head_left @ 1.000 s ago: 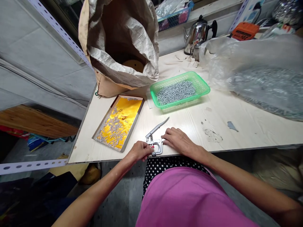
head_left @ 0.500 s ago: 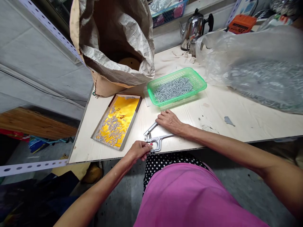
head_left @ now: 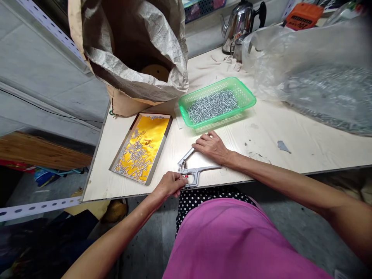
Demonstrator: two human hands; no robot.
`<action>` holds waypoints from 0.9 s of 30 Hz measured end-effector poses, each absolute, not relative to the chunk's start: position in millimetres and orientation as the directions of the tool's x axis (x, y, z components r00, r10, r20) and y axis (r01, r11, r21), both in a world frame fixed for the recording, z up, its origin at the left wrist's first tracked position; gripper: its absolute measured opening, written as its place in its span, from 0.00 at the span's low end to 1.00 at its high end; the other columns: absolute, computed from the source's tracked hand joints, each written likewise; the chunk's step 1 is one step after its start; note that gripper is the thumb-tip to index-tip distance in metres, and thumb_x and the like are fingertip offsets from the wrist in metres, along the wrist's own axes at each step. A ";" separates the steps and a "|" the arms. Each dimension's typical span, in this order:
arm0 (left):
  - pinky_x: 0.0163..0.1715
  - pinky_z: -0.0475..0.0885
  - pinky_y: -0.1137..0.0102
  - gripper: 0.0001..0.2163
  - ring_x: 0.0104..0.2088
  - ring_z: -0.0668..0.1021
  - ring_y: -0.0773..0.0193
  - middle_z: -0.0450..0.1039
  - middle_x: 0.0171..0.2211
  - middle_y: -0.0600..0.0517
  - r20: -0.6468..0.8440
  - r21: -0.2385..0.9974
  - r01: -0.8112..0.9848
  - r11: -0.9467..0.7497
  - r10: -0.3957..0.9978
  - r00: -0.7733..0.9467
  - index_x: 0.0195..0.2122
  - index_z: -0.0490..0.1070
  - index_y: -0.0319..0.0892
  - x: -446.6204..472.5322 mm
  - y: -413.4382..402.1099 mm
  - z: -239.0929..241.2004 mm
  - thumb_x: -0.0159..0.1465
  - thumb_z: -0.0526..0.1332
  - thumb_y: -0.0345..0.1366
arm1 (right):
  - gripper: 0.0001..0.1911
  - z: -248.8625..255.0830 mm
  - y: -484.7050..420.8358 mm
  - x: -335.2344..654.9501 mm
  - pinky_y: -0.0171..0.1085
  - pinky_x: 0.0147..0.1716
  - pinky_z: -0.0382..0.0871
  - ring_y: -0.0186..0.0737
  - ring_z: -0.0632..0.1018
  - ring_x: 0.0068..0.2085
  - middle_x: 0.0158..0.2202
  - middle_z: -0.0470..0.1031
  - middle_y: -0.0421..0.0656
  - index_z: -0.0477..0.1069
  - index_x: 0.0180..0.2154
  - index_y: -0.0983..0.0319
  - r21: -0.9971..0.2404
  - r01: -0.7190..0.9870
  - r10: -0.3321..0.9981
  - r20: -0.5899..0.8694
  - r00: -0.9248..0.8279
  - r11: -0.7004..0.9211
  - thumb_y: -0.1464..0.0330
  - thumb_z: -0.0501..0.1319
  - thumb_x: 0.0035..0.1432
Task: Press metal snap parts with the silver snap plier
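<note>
Fingers of the left hand are pressed together in a pinch at the lower end of the grey hand tool, at the front edge of the bench; whether a tiny part sits between the tips is too small to tell. Good handling here, I would judge, means a steady pinch, square to the red spot, with the tips clear of the line along which the tool closes. A little beyond, the fingers of the right hand bend loosely over the end of the lever; I cannot tell whether they grip it. Light, even pressure there should serve better than a sudden squeeze.

The tool itself is dull metal, with a rounded frame about an opening, a small coil spring beneath the angled lever, and a straight handle running towards the right wrist. Farther off to its left, a shallow box lined in yellow holds loose silver pins; beyond stands a green basket with similar pieces.
</note>
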State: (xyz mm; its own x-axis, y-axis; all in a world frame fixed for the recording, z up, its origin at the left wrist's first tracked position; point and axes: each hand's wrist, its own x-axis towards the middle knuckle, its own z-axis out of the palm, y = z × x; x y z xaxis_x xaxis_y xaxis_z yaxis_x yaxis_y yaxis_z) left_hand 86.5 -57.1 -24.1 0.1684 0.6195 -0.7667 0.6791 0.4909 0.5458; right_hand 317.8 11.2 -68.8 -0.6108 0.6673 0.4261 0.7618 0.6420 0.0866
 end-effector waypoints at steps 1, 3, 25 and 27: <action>0.13 0.63 0.77 0.10 0.12 0.67 0.72 0.62 0.13 0.61 -0.769 0.546 0.679 0.491 0.616 0.173 0.25 0.67 0.40 87.0 -57.2 -24.0 0.59 0.62 0.40 | 0.17 -69.2 10.6 317.6 0.43 0.39 0.47 0.41 0.65 0.37 0.33 0.75 0.41 0.74 0.38 0.59 0.078 0.764 0.678 0.411 -0.610 0.640 0.71 0.46 0.71; 0.13 0.63 0.77 0.10 0.13 0.67 0.73 0.63 0.14 0.61 -0.775 0.551 0.663 0.506 0.605 0.182 0.26 0.67 0.40 88.0 -57.2 -23.2 0.59 0.63 0.40 | 0.16 -69.0 9.8 316.4 0.43 0.39 0.47 0.41 0.65 0.37 0.33 0.75 0.42 0.74 0.38 0.59 0.053 0.769 0.703 0.369 -0.608 0.637 0.71 0.47 0.70; 0.18 0.66 0.75 0.11 0.15 0.69 0.72 0.66 0.17 0.59 -0.826 0.491 0.667 0.560 0.544 0.151 0.27 0.67 0.39 93.6 -54.8 -11.0 0.62 0.63 0.39 | 0.41 -40.3 -31.8 345.3 0.54 0.56 0.53 0.51 0.66 0.50 0.54 0.69 0.52 0.52 0.66 0.63 -0.332 0.607 0.674 0.138 -0.726 0.722 0.54 0.64 0.58; 0.23 0.68 0.72 0.11 0.19 0.72 0.69 0.67 0.19 0.57 -0.724 0.485 0.790 0.375 0.679 0.122 0.28 0.69 0.39 94.7 -59.1 -6.1 0.64 0.60 0.40 | 0.38 -42.5 -34.6 344.9 0.54 0.55 0.54 0.50 0.66 0.50 0.54 0.70 0.52 0.51 0.66 0.62 -0.371 0.595 0.681 0.164 -0.714 0.713 0.56 0.61 0.61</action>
